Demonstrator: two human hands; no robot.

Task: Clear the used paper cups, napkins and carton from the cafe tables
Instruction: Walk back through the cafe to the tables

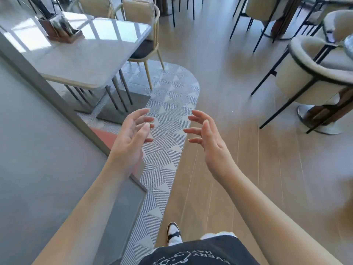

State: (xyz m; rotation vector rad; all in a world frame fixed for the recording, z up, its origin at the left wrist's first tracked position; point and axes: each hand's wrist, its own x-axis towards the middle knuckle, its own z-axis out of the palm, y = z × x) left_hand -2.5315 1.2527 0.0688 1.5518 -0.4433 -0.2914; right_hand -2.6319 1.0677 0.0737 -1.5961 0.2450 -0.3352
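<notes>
My left hand (131, 138) and my right hand (206, 138) hover in front of me at waist height, palms facing each other, fingers spread and relaxed, holding nothing. They hang over the floor where a patterned grey rug (168, 104) meets wooden boards. A white marble cafe table (91, 54) stands ahead on the left; no cups, napkins or carton show on it.
A brown wooden holder (59, 29) with dark items sits on the table's far left. A tan chair (145, 31) stands behind the table. Cream padded chairs (313, 73) with black legs stand at right. A grey partition wall (38, 150) runs along my left.
</notes>
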